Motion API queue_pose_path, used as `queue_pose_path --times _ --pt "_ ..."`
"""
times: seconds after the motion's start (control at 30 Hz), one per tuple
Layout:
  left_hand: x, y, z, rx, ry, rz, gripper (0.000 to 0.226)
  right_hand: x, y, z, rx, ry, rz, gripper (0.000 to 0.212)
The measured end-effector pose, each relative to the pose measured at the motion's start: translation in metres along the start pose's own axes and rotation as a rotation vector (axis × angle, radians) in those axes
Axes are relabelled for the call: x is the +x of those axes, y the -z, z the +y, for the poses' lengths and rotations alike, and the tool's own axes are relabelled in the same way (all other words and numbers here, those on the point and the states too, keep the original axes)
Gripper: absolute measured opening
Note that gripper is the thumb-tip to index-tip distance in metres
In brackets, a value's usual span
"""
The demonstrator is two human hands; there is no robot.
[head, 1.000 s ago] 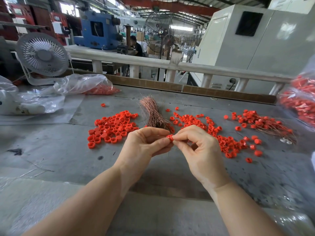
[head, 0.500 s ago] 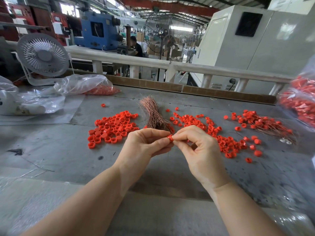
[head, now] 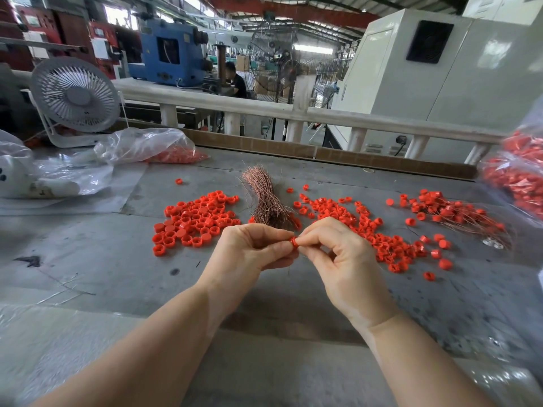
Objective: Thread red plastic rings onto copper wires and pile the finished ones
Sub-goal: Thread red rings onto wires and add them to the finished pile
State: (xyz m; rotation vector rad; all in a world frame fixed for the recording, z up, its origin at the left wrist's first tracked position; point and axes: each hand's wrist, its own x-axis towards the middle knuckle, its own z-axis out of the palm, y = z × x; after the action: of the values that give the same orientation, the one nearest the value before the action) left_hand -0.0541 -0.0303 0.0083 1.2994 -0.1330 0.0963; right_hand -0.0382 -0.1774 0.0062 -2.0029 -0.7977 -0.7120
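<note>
Upper left of frame: white fan (head: 75, 96), plastic bag (head: 141, 145) on the grey bench (head: 88, 259). Left-centre: loose pile of red rings (head: 194, 221); copper wire bundle (head: 266, 201) just right of it. Centre: left hand (head: 249, 254) and right hand (head: 338, 259), fingers curled, fingertips pinching one red ring (head: 293, 241) between them; wire through it probably, too thin to confirm. Right: finished pile (head: 452, 212). Risk: a pinch slip drops the ring among the loose ones below, or the thin wire bends and misses the hole.
</note>
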Motion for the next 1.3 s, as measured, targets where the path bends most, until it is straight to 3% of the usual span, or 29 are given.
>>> queue_pose_path --times 0.37,0.9,1.3 --pt "0.002 -0.001 0.0 -0.104 0.082 0.0 0.013 0.001 0.0 -0.004 0.034 -0.14 0.003 0.011" --pt "-0.001 -0.004 0.0 -0.032 -0.008 0.018 0.014 0.0 0.001 -0.007 -0.014 -0.117 0.031 0.009" --pt "-0.001 -0.002 -0.001 -0.065 0.038 0.047 0.015 -0.002 -0.002 -0.012 -0.117 -0.024 -0.006 0.012"
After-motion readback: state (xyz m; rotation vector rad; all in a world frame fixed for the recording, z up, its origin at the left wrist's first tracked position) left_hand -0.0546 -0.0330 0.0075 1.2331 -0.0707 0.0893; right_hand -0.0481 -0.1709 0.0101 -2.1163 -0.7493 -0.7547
